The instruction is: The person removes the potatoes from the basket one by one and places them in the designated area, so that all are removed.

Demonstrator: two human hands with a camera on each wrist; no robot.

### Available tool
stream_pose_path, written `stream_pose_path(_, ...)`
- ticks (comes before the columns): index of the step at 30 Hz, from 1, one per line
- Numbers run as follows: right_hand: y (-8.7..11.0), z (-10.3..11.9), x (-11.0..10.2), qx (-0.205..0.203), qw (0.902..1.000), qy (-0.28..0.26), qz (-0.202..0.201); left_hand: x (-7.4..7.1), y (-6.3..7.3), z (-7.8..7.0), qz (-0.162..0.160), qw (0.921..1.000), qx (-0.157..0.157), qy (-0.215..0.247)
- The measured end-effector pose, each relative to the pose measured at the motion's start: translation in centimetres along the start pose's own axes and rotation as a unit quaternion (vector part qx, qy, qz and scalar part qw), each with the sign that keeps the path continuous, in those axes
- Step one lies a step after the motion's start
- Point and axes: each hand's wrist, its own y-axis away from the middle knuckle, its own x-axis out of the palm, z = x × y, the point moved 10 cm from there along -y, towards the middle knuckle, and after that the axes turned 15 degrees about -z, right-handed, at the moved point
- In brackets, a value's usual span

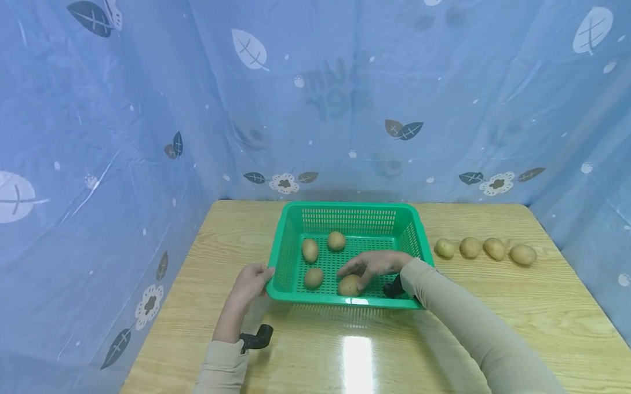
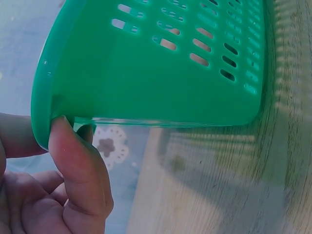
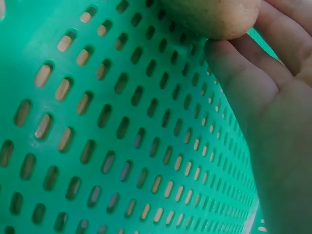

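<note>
A green plastic basket with slotted walls stands on the wooden table. My left hand grips its rim at the near left corner. Up close in the left wrist view, thumb and fingers pinch that rim from both sides. Inside the basket, my right hand holds a potato near the front wall. In the right wrist view the thumb lies against one edge of the potato, with fingers behind it. Other potatoes lie in the basket: two farther back and one to the left.
Right of the basket, several potatoes lie in a row on the table. Blue patterned curtains hang behind the table and along its sides. Both wrists carry a small black camera.
</note>
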Motion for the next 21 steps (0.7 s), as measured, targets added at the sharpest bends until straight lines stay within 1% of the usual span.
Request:
stream_pose_path(5, -0.2, -0.4, 0.0, 0.008, 0.9999, 0.012, -0.004, 0.0, 0.0, 0.0, 0.002, 1.0000, -0.004, 0.003)
stream_pose_path(10, -0.2, -0.8, -0.1, 0.014, 0.9994, 0.031, -0.009, 0.1, 0.0, -0.1, 0.003, 1.0000, 0.001, 0.003)
stream_pose_path(16, -0.4, -1.1, -0.1, 0.026, 0.9990, 0.032, -0.015, 0.1, 0.1, -0.1, 0.003, 1.0000, 0.003, 0.002)
stream_pose_path(21, -0.6, -1.1, -0.2, 0.029, 0.9987, 0.031, -0.026, 0.1, 0.1, 0.0, 0.003, 1.0000, 0.000, 0.000)
